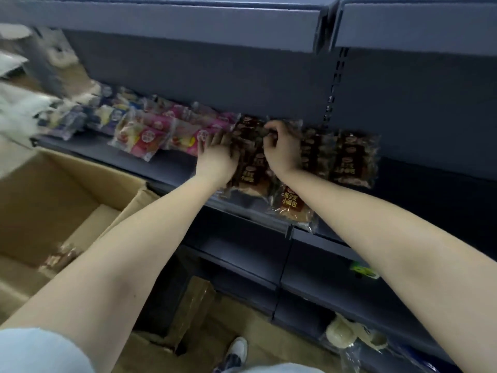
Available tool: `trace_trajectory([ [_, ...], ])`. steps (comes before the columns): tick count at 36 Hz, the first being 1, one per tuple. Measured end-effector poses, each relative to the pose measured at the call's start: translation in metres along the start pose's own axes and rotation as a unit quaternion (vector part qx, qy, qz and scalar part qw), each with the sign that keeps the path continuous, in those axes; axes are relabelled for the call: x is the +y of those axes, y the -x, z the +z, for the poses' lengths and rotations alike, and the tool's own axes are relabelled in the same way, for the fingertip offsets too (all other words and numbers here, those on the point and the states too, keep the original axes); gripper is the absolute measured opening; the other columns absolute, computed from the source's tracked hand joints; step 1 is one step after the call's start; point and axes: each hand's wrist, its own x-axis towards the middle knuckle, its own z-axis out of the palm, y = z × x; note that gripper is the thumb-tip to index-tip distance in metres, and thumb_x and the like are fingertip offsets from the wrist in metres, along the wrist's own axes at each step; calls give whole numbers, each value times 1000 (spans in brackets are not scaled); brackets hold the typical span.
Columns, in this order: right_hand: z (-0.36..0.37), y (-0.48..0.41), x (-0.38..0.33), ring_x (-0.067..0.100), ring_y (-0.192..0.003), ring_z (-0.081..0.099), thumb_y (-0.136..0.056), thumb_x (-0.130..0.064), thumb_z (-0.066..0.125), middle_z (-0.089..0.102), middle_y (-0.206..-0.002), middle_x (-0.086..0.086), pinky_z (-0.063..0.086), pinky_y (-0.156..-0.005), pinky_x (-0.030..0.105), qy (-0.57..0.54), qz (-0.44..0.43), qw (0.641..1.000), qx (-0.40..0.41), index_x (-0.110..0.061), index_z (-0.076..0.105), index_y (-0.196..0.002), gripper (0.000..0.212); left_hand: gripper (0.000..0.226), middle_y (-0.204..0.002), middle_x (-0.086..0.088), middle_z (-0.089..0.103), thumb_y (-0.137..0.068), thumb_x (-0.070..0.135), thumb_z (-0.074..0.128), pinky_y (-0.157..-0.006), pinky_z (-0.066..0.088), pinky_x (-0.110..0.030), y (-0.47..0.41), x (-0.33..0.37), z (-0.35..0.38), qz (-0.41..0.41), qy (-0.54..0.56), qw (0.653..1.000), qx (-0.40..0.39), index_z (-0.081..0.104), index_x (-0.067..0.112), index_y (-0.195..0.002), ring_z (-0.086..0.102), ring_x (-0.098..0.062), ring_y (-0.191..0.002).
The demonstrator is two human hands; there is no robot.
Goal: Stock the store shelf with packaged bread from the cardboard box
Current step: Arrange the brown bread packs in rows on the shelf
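A person is lining up brown bread packets (254,170) on the dark shelf (172,164), left hand (217,154) pressed flat against them, right hand (282,149) pinching one's top edge; next probably a reach back to the cardboard box (53,189).

Dark grey shelf (172,168): packaged bread lay in row along it. Left end, blue-and-white packs (107,114), blurred; centre, pink-and-yellow packs (150,138); right, brown bread packs (352,157), overlapping. 1 brown pack (290,205) overhung front edge. Lower shelf (309,281) carried small green-yellow item (363,270).
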Motion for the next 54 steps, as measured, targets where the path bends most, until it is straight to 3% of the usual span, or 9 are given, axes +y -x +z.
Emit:
trace_trajectory([
  [5,27,28,-46,22,-102,56,-90,-10,48,62,-113,7,45,-85,30,-89,-4,986,-139,-10,59,-111,23,49,-151,-13,35,-100,28,34,-115,16,-50,45,-45,-17,-74,-22,996,36,38,7,-144,26,-30,-141],
  [8,42,53,-70,23,-100,56,-88,-4,48,64,-106,9,43,-86,29,-121,-45,975,-180,-5,62,-104,21,47,-155,-9,28,-102,29,32,-116,11,-48,86,-69,-23,-129,-22,991,30,34,13,-146,20,-28,-144],
  [11,57,70,-94,22,-111,50,-89,-4,46,59,-116,9,38,-93,27,-123,-80,958,-248,-6,60,-112,27,47,-156,-8,27,-102,30,30,-116,11,-50,122,-99,-34,-185,-29,982,35,34,15,-147,19,-29,-144],
  [18,98,114,-145,19,-115,46,-91,-10,48,55,-120,2,42,-93,33,-167,-142,922,-319,-15,59,-113,26,51,-156,-10,27,-100,31,32,-118,11,-50,173,-172,-67,-311,-31,949,40,31,13,-148,20,-30,-144],
  [23,124,113,-167,14,-112,45,-94,-17,50,50,-126,0,36,-83,21,-159,-174,904,-356,-17,56,-119,26,52,-155,-10,29,-99,30,33,-118,12,-50,197,-223,-77,-335,-46,941,13,31,12,-148,21,-29,-143],
  [27,156,105,-178,17,-119,45,-93,-23,54,49,-126,-1,44,-93,30,-146,-176,903,-363,-18,55,-119,26,51,-152,-12,33,-98,22,36,-115,20,-44,205,-263,-85,-348,-37,937,-8,33,8,-146,26,-31,-141],
  [34,213,110,-215,14,-118,47,-93,-25,56,50,-126,-1,42,-97,30,-116,-184,900,-377,-17,56,-118,26,67,-154,-7,29,-83,-5,34,-115,22,-36,188,-313,-91,-347,39,936,-36,31,12,-147,19,-25,-143],
  [41,270,127,-260,15,-116,48,-93,-25,57,48,-130,2,36,-93,20,-107,-185,888,-407,-14,58,-118,27,68,-154,-7,29,-82,-4,36,-113,30,-41,163,-363,-94,-333,47,940,-60,33,14,-147,26,-27,-141],
  [54,371,98,-259,21,-126,44,-92,-28,59,41,-140,6,37,-101,27,-7,-179,845,-504,-16,55,-124,34,65,-152,-12,29,-88,4,42,-105,38,-44,115,-449,-65,-392,21,906,-157,26,18,-149,30,-37,-135],
])
